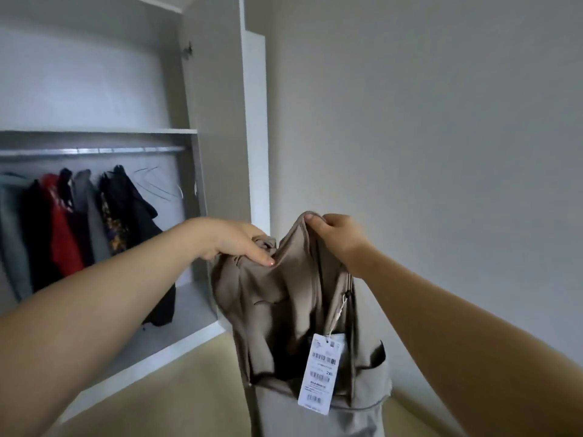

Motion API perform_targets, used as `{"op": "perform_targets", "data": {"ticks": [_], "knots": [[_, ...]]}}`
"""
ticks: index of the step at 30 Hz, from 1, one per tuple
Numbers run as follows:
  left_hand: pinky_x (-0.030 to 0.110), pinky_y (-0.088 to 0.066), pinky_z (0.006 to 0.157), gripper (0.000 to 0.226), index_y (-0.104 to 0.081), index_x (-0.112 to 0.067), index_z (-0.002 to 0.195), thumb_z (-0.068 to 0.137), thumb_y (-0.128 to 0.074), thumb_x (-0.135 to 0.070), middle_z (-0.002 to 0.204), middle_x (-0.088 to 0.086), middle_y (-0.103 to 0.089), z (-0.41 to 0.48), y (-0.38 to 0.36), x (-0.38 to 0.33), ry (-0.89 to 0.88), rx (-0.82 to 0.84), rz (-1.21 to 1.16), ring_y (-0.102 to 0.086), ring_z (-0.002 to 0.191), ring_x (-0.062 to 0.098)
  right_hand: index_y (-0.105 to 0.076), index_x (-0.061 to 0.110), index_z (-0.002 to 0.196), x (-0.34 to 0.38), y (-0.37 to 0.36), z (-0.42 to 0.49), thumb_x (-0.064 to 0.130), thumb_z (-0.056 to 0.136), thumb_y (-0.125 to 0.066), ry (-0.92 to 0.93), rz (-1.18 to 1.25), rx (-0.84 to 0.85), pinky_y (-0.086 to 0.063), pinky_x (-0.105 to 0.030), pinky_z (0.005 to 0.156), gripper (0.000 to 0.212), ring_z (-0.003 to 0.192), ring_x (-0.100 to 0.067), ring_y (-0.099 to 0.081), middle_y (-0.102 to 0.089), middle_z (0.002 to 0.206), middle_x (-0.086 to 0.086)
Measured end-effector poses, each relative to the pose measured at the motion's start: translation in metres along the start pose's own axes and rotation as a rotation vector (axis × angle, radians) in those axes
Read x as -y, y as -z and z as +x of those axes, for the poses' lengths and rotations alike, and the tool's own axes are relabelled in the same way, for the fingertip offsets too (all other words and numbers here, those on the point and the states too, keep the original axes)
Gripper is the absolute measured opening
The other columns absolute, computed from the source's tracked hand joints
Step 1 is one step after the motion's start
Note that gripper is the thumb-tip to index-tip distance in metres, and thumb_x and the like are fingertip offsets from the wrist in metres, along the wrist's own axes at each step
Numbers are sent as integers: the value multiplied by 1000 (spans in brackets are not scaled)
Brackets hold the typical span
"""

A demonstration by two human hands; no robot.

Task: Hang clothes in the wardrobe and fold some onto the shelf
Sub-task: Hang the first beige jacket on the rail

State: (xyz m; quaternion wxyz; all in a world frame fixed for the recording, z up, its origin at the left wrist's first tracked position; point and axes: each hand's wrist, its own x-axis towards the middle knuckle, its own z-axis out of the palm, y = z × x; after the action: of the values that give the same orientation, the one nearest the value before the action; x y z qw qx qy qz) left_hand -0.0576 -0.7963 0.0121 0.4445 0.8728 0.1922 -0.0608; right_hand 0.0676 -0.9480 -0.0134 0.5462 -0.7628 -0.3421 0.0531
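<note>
While both arms reach out in front, the left hand (239,242) has its fingers curled round a bunched corner of a taupe garment (284,298), and the right hand (339,231) pinches the top edge just beside it, thumb on the near side. So both hands grip cloth, close together, and the garment hangs in the air between them, outside the wardrobe (220,121) and to the right of its opening. A white price tag (321,373) dangles on its string low down the front.

The piece is crumpled and doubled on itself; whether it is trousers or a top, I cannot tell. To my eye the job now is to open it out. I would slide the hands apart along that top edge until the cloth draws flat, then give it a light shake so the folds drop. Watch the tag string, as it could catch in a fold or on a hook.

Further in, hung clothes (63,222) in grey, red and black crowd the left of the rail (94,150). An empty wire hanger (157,184) hangs at the right end, nearest to the hands, and looks the sensible pick if this one gets hung. Above the rail runs the shelf (126,131), the place for it if folded; fold it flat first, because soft cloth will slump on a high reach.
</note>
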Motion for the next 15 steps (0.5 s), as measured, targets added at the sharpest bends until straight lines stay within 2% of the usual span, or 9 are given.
{"op": "perform_targets", "data": {"ticks": [1, 3, 5, 7, 9, 11, 15], "knots": [[24, -57, 64, 9, -64, -18, 84, 81, -69, -12, 78, -2, -72, -1, 11, 10, 33, 3, 74, -69, 71, 13, -54, 7, 69, 4, -19, 10, 44, 86, -61, 9, -33, 43, -36, -28, 55, 41, 61, -20, -48, -49, 63, -8], [25, -54, 71, 10, -63, -14, 87, 81, -70, -16, 90, 2, -68, 1, 39, 35, 90, -116, 208, -66, 85, 19, -53, 12, 63, 10, -56, 32, 38, 81, -68, 14, -53, 103, -35, -25, 55, 36, 60, -14, -44, -46, 60, 0], [26, -48, 77, 26, -61, -9, 107, 84, -66, -19, 109, 9, -63, 7, 66, 61, 125, -345, 208, -61, 98, 25, -56, 14, 63, 11, -83, 48, 33, 76, -74, 3, -15, 157, -40, -23, 60, 29, 65, -14, -49, -51, 63, 2], [26, -43, 77, 29, -58, -6, 115, 88, -59, -16, 112, 15, -61, 13, 92, 88, 113, -579, -47, -58, 94, 26, -62, 10, 72, 10, -113, 63, 31, 73, -78, -2, -12, 255, -42, -24, 62, 26, 68, -14, -52, -54, 69, 0], [28, -42, 75, 13, -60, -6, 100, 91, -54, -14, 100, 17, -62, 18, 109, 105, 69, -733, -342, -57, 85, 25, -63, 6, 76, 8, -139, 76, 25, 72, -79, 31, -52, 400, -45, -27, 65, 26, 68, -16, -53, -55, 71, -4], [28, -43, 69, 11, -56, -11, 85, 94, -51, -14, 85, 12, -59, 25, 125, 116, 17, -831, -605, -55, 75, 23, -60, 14, 68, 5, -167, 92, 16, 72, -78, 91, -110, 506, -45, -28, 66, 19, 70, -16, -53, -55, 68, -1], [28, -46, 66, 15, -58, -14, 83, 95, -51, -19, 80, 6, -58, 37, 157, 128, -35, -922, -923, -55, 70, 18, -45, 26, 63, -10, -219, 138, 13, 81, -62, 197, -320, 454, -34, -23, 57, 28, 77, -20, -49, -50, 68, 4]]}}
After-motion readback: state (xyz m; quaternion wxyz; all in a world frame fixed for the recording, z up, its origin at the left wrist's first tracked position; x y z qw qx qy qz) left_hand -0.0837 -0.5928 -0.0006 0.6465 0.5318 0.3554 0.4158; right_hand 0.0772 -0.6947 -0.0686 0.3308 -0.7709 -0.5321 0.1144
